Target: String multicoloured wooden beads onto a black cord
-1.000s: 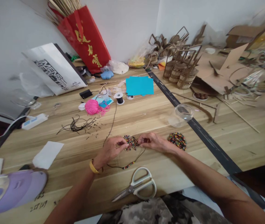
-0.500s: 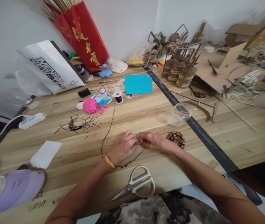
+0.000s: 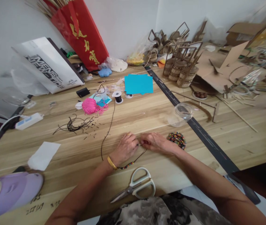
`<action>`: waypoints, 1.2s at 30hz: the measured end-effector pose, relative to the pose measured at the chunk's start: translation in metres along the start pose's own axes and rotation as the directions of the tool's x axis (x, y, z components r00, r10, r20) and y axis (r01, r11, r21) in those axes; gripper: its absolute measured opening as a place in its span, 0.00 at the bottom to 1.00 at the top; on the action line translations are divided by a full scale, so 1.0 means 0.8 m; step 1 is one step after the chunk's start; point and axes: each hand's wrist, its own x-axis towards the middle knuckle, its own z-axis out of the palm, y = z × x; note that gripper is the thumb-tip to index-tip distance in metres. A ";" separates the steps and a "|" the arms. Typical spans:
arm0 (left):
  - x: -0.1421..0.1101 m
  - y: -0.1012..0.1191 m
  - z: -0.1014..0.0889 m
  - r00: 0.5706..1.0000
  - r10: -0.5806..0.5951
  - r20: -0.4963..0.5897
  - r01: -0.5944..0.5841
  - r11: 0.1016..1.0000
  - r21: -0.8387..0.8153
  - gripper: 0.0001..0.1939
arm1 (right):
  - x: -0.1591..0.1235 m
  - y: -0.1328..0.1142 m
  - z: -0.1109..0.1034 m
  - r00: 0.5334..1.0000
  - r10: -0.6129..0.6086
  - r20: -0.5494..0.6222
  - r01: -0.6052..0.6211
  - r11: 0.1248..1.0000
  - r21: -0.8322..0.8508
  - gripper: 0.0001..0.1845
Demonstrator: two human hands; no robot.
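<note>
Two hands close together over black cord, beads partly strung

Left hand (image 3: 127, 147): palm down, fingers curled, tips near the right hand's. Grip hidden under the fingers, can't tell what it has hold of. Right hand (image 3: 153, 142): thumb and forefinger pinched together on the thin beaded cord (image 3: 126, 166); other fingers folded in. Cord loops down from the right fingertips toward the left wrist, on the counter (image 3: 226, 134) in front of the person, short run of multicoloured beads on its lower part, just beside the left wrist. Yellow bracelet (image 3: 111, 163) on that wrist.

Spool (image 3: 118, 97) of black cord stands farther back; a line runs from it down to the left forearm. Any join with the beaded part is hidden.

Scissors (image 3: 135, 185) lie nearest the person, blades pointing left. Coiled pile of beads (image 3: 177, 140) just beside the right wrist. Clear round container (image 3: 183, 111) behind that pile. Left of the spool: pink yarn (image 3: 89, 105); nearer, a tangle of black cord (image 3: 74, 125) with short cut bits scattered around. Blue sheets (image 3: 138, 84) right of the spool. Purple device (image 3: 20, 192) at far left, partly cut off.
</note>
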 end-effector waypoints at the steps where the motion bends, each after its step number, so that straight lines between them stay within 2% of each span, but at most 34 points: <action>1: 0.000 0.000 0.000 1.000 0.001 0.002 -0.001 1.000 -0.003 0.08 | 0.000 0.000 0.000 1.000 0.002 0.001 -0.002 1.000 0.002 0.05; 9: 0.001 0.001 0.002 0.999 -0.002 -0.035 0.001 1.000 -0.023 0.09 | -0.001 0.001 -0.003 1.000 0.007 0.018 -0.007 1.000 0.022 0.06; 12: -0.003 -0.001 -0.007 0.993 -0.051 -0.110 0.034 0.988 -0.150 0.07 | -0.001 0.002 -0.004 1.000 0.002 0.017 -0.003 0.998 0.062 0.05; 14: -0.008 -0.003 -0.015 0.974 -0.139 -0.181 0.079 0.950 -0.303 0.04 | -0.001 0.002 -0.003 1.000 -0.004 -0.002 0.004 0.994 0.112 0.05; 17: -0.021 -0.008 -0.019 0.920 -0.334 -0.207 0.170 0.814 -0.556 0.02 | 0.000 -0.001 -0.003 0.999 0.006 -0.032 0.001 0.977 0.214 0.04; 18: -0.026 -0.009 -0.018 0.898 -0.404 -0.174 0.211 0.744 -0.634 0.01 | 0.000 -0.003 -0.004 0.999 0.009 -0.039 0.002 0.968 0.253 0.05; 20: -0.036 -0.010 -0.014 0.852 -0.518 -0.075 0.260 0.544 -0.797 0.03 | 0.001 -0.009 -0.004 0.999 0.006 -0.052 0.012 0.941 0.338 0.05; 22: -0.046 -0.009 -0.007 0.818 -0.576 0.011 0.269 0.366 -0.891 0.06 | 0.002 -0.015 -0.002 0.997 0.007 -0.077 0.026 0.909 0.416 0.05; 24: -0.053 -0.006 -0.002 0.783 -0.620 0.059 0.274 0.257 -0.927 0.08 | 0.004 -0.021 0.002 0.992 0.021 -0.122 0.040 0.878 0.477 0.06; 26: -0.056 -0.003 0.002 0.757 -0.648 0.081 0.273 0.201 -0.941 0.09 | 0.006 -0.026 0.008 0.983 0.045 -0.177 0.055 0.850 0.524 0.06; 28: -0.058 -0.002 0.003 0.748 -0.659 0.085 0.267 0.181 -0.947 0.09 | 0.007 -0.031 0.017 0.974 0.078 -0.211 0.057 0.822 0.566 0.06; 32: -0.060 -0.002 0.004 0.755 -0.650 0.084 0.257 0.176 -0.950 0.09 | 0.006 -0.037 0.033 0.957 0.123 -0.262 0.063 0.794 0.604 0.06; 36: -0.062 -0.005 0.009 0.764 -0.642 0.073 0.217 0.149 -0.965 0.09 | 0.004 -0.039 0.042 0.952 0.058 -0.300 0.129 0.813 0.568 0.08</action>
